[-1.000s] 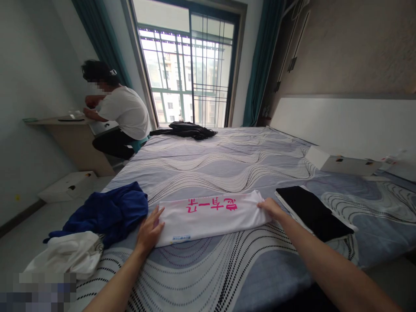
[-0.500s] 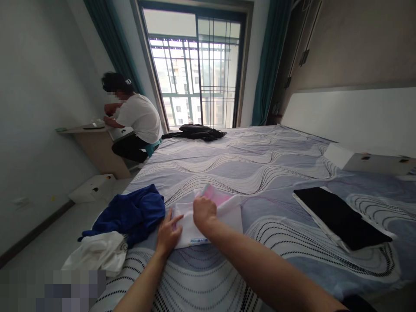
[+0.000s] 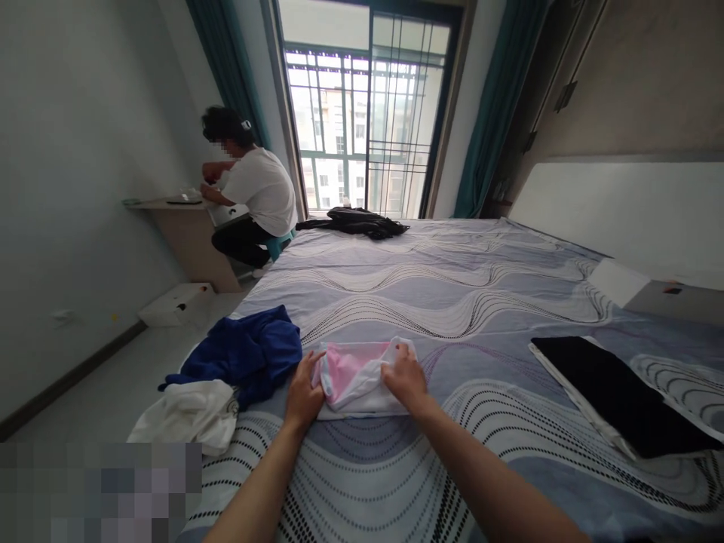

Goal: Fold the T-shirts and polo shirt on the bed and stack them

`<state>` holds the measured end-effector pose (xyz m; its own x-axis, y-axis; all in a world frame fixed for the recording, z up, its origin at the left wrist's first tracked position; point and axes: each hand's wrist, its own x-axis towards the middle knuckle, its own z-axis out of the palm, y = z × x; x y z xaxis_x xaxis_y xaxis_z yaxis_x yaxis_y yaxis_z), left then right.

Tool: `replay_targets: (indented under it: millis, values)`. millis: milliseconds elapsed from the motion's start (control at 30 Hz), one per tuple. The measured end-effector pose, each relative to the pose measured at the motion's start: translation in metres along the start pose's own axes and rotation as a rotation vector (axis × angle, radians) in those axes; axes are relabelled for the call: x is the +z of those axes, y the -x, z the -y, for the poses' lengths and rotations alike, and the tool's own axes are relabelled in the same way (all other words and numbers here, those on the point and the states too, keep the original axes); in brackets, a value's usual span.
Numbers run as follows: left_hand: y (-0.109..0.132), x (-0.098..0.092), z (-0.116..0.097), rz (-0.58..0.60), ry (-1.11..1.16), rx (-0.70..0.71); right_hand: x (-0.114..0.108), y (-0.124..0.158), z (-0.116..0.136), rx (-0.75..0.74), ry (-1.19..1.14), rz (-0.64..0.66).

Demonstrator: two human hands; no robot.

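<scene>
A partly folded white and pink garment (image 3: 351, 371) lies on the bed in front of me, its pink part showing in the middle and its white part slanting across the right. At its left edge rests my left hand (image 3: 305, 392), fingers stretched out against the cloth. My right hand (image 3: 405, 378) is closed on the white cloth at the right side, with curled fingers. Close to the left hand, a crumpled blue garment (image 3: 249, 351) lies beside a bunched white cloth (image 3: 184, 418).
A folded black garment (image 3: 616, 388) lies on the bed (image 3: 469, 354) at right, a white box (image 3: 619, 279) behind it. Black clothing (image 3: 359, 223) lies at the far edge. Another person (image 3: 260, 188) sits at a desk (image 3: 186, 226) on the left.
The top layer of the garment has been folded over, showing more pink and hiding the blue lettering. My right hand has moved right and turned. The whole view has shifted slightly.
</scene>
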<state>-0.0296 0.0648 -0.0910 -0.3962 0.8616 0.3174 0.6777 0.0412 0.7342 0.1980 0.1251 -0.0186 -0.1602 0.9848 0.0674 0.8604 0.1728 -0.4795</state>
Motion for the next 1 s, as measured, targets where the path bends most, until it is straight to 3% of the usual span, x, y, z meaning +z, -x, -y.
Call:
replay_targets:
  millis: [67,167,400,567,667,733,833,900,1000]
  values:
    - [0.001,-0.004,-0.001,0.023,0.048,-0.015,-0.002,-0.014,-0.014,0.007,0.019,0.09]
    - [0.005,-0.01,-0.003,0.051,0.072,0.028,-0.003,-0.029,-0.015,-0.12,0.066,0.139]
    - [0.026,-0.004,-0.016,0.11,-0.111,0.213,-0.016,-0.063,0.02,-0.403,0.025,0.181]
    - [0.032,-0.003,-0.021,-0.031,-0.04,0.092,-0.009,-0.087,0.053,-0.479,-0.02,0.114]
    - [0.028,-0.007,-0.023,-0.046,-0.05,-0.047,0.001,-0.085,0.06,-0.398,-0.008,0.065]
    - [0.026,-0.006,-0.028,-0.018,-0.125,-0.106,0.005,-0.074,0.05,-0.281,0.02,0.0]
    - [0.025,0.0,-0.038,0.03,-0.309,-0.11,0.006,-0.051,0.012,0.085,0.082,-0.091]
    - [0.026,0.004,-0.045,0.054,-0.41,-0.134,0.004,-0.037,-0.018,0.278,0.105,-0.048]
    - [0.028,0.008,-0.056,0.109,-0.411,-0.218,0.0,-0.024,-0.047,0.274,0.094,0.075]
